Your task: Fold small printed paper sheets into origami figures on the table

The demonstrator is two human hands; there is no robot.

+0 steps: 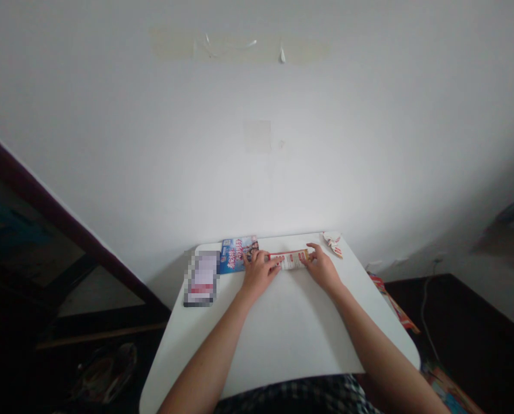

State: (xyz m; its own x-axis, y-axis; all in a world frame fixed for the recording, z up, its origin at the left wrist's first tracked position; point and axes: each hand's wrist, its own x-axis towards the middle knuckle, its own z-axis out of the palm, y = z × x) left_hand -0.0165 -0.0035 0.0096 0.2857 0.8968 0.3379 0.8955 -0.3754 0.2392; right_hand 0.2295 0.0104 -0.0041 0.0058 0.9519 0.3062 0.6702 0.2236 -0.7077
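Strip (pixel 292 261) partly hidden under spread left fingers (pixel 275 262) — can't tell if right fingers (pixel 314 247) pinch

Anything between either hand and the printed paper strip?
Nothing visible: the left hand touches the paper strip at its left end, the right hand at its right. The blue leaflet and crumpled paper lie to either side.

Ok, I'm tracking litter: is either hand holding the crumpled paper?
No, left hand and right hand touch the strip; the crumpled paper lies apart.

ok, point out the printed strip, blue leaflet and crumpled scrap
Printed strip (pixel 292 262): head view, middle of its face.
Blue leaflet (pixel 234 253): head view, middle of its front.
Crumpled scrap (pixel 332 242): head view, near its middle.
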